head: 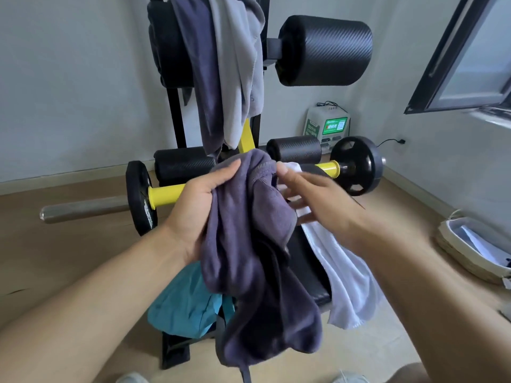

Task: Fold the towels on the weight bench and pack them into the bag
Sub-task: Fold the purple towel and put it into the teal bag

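Observation:
My left hand [199, 205] grips a dark purple-grey towel [257, 266] at its top, and the towel hangs bunched over the black weight bench [312, 261]. My right hand [315, 200] is at the towel's upper right edge, fingers spread, thumb touching the hem. On the bench's right side a white towel [345, 277] lies draped over the edge. A teal towel [185, 302] hangs off its left side. Two more towels, one dark purple [204, 78] and one light grey [237, 64], hang from the bench's upright. The woven bag [470, 250] sits on the floor at the right.
A yellow barbell [166, 194] with black plates [356, 164] crosses behind the bench, its steel end [83, 211] sticking out left. Black foam rollers [323, 51] project from the upright. A green-and-white charging station [327, 125] stands by the far wall. An open window [464, 56] is at the right.

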Demonstrator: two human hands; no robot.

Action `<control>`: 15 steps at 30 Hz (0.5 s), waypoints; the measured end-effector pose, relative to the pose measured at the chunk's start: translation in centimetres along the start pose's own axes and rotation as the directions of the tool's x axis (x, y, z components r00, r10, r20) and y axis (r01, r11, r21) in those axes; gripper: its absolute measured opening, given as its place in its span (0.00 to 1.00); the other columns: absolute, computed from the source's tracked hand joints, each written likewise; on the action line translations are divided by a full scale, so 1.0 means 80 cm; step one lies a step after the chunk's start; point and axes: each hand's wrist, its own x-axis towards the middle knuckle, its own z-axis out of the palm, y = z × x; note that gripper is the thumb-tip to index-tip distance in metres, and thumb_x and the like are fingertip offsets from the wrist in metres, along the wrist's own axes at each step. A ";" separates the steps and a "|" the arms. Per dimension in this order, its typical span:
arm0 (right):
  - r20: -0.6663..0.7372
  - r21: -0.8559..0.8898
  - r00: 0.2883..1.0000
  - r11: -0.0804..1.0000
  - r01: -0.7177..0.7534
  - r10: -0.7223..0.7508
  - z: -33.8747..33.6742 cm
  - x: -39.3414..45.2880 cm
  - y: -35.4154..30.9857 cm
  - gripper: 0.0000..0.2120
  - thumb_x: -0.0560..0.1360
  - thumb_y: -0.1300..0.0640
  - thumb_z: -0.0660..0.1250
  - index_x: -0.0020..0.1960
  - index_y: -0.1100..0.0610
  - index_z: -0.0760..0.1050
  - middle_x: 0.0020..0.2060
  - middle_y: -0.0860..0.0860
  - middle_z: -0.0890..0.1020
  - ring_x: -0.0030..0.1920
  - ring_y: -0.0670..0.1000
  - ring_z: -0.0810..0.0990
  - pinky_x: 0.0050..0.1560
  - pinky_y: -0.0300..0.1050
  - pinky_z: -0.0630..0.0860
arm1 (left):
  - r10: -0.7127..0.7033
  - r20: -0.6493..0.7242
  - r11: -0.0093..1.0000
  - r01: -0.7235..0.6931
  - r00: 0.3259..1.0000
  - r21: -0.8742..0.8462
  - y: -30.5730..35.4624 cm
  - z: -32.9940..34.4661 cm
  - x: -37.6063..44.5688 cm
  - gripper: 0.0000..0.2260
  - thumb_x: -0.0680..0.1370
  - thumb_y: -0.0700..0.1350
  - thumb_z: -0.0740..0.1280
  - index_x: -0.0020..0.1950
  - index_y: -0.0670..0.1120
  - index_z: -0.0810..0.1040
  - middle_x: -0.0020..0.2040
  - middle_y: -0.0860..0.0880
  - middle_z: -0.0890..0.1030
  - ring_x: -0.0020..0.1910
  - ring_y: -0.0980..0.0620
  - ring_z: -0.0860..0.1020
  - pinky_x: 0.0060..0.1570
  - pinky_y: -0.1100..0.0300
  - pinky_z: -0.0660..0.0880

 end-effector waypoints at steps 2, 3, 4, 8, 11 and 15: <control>0.204 0.073 0.978 0.995 -0.062 0.046 0.010 -0.005 -0.003 0.32 0.69 0.28 0.65 0.57 0.53 0.83 0.47 0.47 0.85 0.48 0.48 0.83 0.53 0.44 0.79 | -0.026 -0.032 1.000 0.026 0.999 0.002 0.002 -0.005 -0.004 0.16 0.76 0.50 0.65 0.50 0.40 0.86 0.48 0.41 0.86 0.47 0.46 0.85 0.50 0.56 0.83; 0.261 0.118 0.965 0.991 -0.064 0.031 0.013 -0.007 -0.002 0.30 0.71 0.31 0.64 0.59 0.54 0.82 0.52 0.48 0.86 0.54 0.48 0.84 0.58 0.46 0.79 | -0.032 -0.056 0.999 0.033 0.998 0.016 0.005 -0.007 -0.005 0.17 0.76 0.51 0.66 0.51 0.39 0.85 0.49 0.40 0.86 0.49 0.45 0.85 0.53 0.55 0.83; 0.292 0.167 0.956 0.984 -0.059 0.008 0.015 -0.008 -0.001 0.29 0.72 0.34 0.64 0.60 0.55 0.82 0.55 0.50 0.86 0.58 0.48 0.83 0.63 0.49 0.78 | -0.039 -0.068 0.999 0.041 0.997 0.032 0.008 -0.011 -0.006 0.19 0.76 0.52 0.66 0.52 0.38 0.86 0.51 0.39 0.85 0.51 0.45 0.84 0.56 0.54 0.82; 0.262 0.276 0.958 0.960 0.043 -0.118 0.022 -0.006 0.002 0.17 0.73 0.48 0.69 0.50 0.62 0.79 0.44 0.53 0.83 0.48 0.50 0.79 0.53 0.44 0.74 | -0.092 -0.036 0.994 0.094 0.995 0.051 0.014 -0.022 -0.013 0.25 0.71 0.51 0.73 0.61 0.35 0.82 0.59 0.35 0.82 0.58 0.41 0.82 0.62 0.49 0.78; 0.100 0.280 0.968 0.940 0.196 -0.232 0.029 0.002 0.005 0.05 0.80 0.59 0.66 0.45 0.57 0.75 0.40 0.53 0.79 0.45 0.51 0.75 0.50 0.44 0.70 | -0.158 -0.034 0.979 0.161 0.987 0.123 0.011 -0.027 -0.015 0.21 0.72 0.49 0.73 0.60 0.38 0.83 0.60 0.36 0.82 0.57 0.42 0.82 0.63 0.49 0.77; -0.064 0.224 0.942 0.915 0.336 -0.331 0.032 0.005 0.001 0.06 0.81 0.56 0.65 0.46 0.54 0.73 0.37 0.60 0.81 0.39 0.52 0.76 0.42 0.48 0.74 | -0.041 -0.246 0.905 0.140 0.968 0.403 0.008 -0.028 -0.014 0.16 0.69 0.54 0.73 0.51 0.45 0.85 0.48 0.43 0.86 0.48 0.44 0.82 0.53 0.52 0.77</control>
